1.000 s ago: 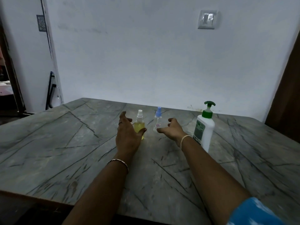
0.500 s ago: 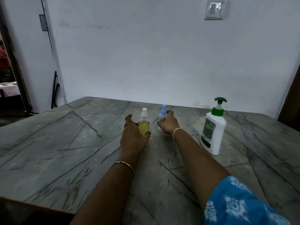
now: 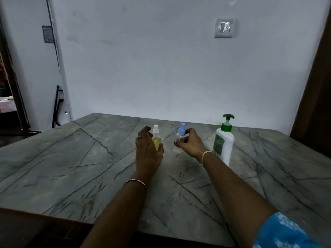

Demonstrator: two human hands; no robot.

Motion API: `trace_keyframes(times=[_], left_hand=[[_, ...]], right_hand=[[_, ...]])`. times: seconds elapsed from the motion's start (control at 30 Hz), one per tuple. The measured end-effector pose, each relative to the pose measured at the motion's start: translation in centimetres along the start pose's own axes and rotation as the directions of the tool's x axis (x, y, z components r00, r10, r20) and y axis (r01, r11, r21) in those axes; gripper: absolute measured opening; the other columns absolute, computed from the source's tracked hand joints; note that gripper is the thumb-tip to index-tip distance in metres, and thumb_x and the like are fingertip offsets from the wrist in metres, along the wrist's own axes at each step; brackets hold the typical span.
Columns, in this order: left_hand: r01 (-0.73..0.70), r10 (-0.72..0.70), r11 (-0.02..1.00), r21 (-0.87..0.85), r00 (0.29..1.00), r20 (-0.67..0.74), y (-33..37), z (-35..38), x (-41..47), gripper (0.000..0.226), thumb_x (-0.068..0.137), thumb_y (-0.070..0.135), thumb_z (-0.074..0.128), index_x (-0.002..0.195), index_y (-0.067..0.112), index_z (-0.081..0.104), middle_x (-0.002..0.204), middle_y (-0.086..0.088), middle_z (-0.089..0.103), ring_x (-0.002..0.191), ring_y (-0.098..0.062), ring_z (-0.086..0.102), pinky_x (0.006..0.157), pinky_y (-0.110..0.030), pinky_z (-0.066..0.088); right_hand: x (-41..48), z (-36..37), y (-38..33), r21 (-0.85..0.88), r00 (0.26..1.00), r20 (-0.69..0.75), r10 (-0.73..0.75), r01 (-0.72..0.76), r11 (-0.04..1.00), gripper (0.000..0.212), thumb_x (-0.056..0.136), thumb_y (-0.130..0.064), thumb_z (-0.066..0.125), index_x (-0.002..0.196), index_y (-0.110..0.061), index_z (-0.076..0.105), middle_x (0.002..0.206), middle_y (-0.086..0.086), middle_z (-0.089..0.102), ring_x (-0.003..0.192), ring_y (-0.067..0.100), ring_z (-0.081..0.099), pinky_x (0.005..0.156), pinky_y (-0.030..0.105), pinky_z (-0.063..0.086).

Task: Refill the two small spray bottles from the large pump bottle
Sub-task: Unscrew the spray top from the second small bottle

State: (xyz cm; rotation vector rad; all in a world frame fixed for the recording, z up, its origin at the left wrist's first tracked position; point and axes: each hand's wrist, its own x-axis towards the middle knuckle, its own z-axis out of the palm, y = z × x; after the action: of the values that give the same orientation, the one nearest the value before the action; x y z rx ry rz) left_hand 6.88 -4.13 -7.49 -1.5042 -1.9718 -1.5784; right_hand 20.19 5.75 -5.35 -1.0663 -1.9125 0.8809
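— Both hands are curled on bottles: the left hand (image 3: 148, 156) wraps fingers and thumb round the yellow spray bottle (image 3: 157, 142), and the right hand (image 3: 190, 144) pinches the clear spray bottle (image 3: 182, 130) below its blue cap.
— Where do they stand?
— Upright on the grey veined table (image 3: 89, 167), side by side towards its far edge, with the white pump bottle (image 3: 224, 145) near, on their right.
— How will they handle?
— Light, smooth plastic cylinders, I'd judge, and easy to tip. Hold the body low and twist the cap. The pump bottle looks heavier and stiffer; steady its flank and press the green head.
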Motion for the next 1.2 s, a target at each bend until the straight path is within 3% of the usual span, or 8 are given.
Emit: trace_keyframes(times=[0.13,0.23,0.4,0.53,0.6,0.87,1.03,1.2], left_hand=[[-0.101,0.113,0.992,-0.073,0.978,0.174,0.1,0.4,-0.5,0.066,0.073,0.022,0.078,0.128,0.017,0.040,0.103,0.004,0.049,0.093,-0.014,0.053,0.075,-0.022,0.044],[-0.084,0.117,0.988,-0.127,0.951,0.285,0.2,0.7,-0.7,0.068,0.073,0.020,0.077,0.129,0.018,0.040,0.106,0.002,0.053,0.092,-0.012,0.055,0.070,-0.020,0.050],[-0.006,0.090,0.975,-0.220,0.922,0.376,0.2,1.2,-0.7,0.073,0.072,0.021,0.078,0.134,0.019,0.040,0.114,0.003,0.054,0.097,-0.013,0.058,0.068,-0.013,0.048],[0.020,0.078,0.971,-0.238,0.916,0.394,0.2,1.3,-0.8,0.072,0.071,0.024,0.079,0.132,0.018,0.042,0.113,0.001,0.057,0.095,-0.014,0.060,0.072,-0.021,0.054],[0.034,0.070,0.968,-0.248,0.913,0.402,0.2,1.3,-0.9,0.071,0.070,0.025,0.081,0.130,0.018,0.044,0.112,0.001,0.058,0.093,-0.015,0.062,0.074,-0.026,0.057],[0.022,0.073,0.970,-0.243,0.925,0.372,0.1,1.4,-1.0,0.054,0.068,0.019,0.082,0.116,0.014,0.057,0.106,-0.002,0.065,0.085,-0.014,0.067,0.077,-0.029,0.057],[0.058,0.047,0.965,-0.256,0.921,0.386,0.6,1.2,-1.0,0.044,0.065,0.030,0.083,0.102,0.016,0.064,0.096,0.003,0.066,0.075,-0.008,0.067,0.068,-0.022,0.056],[0.049,0.059,0.966,-0.252,0.912,0.406,0.7,1.3,-1.2,0.045,0.071,0.026,0.080,0.110,0.013,0.063,0.099,0.004,0.064,0.076,-0.007,0.065,0.067,-0.016,0.052]], right_hand=[[-1.7,-0.2,0.2,-0.007,0.999,-0.009,-0.032,0.032,0.999,0.042,0.079,-0.022,0.077,0.110,-0.016,0.050,0.103,0.007,0.067,0.095,0.024,0.065,0.091,0.045,0.051],[-2.8,-0.1,0.4,0.004,0.999,-0.015,-0.048,0.048,0.999,0.036,0.079,-0.022,0.077,0.105,-0.018,0.052,0.099,0.005,0.067,0.093,0.023,0.066,0.090,0.045,0.052],[-4.2,0.5,0.7,0.037,0.996,0.001,-0.085,0.085,0.996,0.035,0.083,-0.021,0.074,0.114,-0.019,0.056,0.100,-0.003,0.064,0.093,0.014,0.062,0.076,0.022,0.050],[-4.6,0.8,0.9,0.059,0.995,-0.021,-0.100,0.101,0.993,0.038,0.086,-0.025,0.072,0.120,-0.018,0.058,0.106,-0.002,0.066,0.098,0.015,0.064,0.082,0.026,0.052],[-4.8,0.9,0.9,0.067,0.995,-0.028,-0.100,0.101,0.993,0.039,0.086,-0.026,0.071,0.122,-0.018,0.059,0.108,-0.003,0.065,0.099,0.013,0.063,0.080,0.022,0.051],[-5.5,1.4,0.3,0.036,0.993,-0.037,-0.108,0.109,0.993,0.043,0.085,-0.037,0.071,0.124,-0.020,0.062,0.109,-0.006,0.065,0.096,0.007,0.059,0.085,0.023,0.049],[-5.5,1.2,-0.2,0.070,0.945,-0.301,-0.128,0.156,0.985,0.035,0.073,-0.046,0.079,0.101,-0.029,0.067,0.097,-0.010,0.069,0.089,0.006,0.065,0.080,0.034,0.057],[-5.6,1.4,-0.8,-0.011,0.924,-0.361,-0.128,0.133,0.991,0.027,0.070,-0.043,0.082,0.087,-0.033,0.063,0.086,-0.015,0.066,0.078,0.006,0.062,0.074,0.038,0.056]])
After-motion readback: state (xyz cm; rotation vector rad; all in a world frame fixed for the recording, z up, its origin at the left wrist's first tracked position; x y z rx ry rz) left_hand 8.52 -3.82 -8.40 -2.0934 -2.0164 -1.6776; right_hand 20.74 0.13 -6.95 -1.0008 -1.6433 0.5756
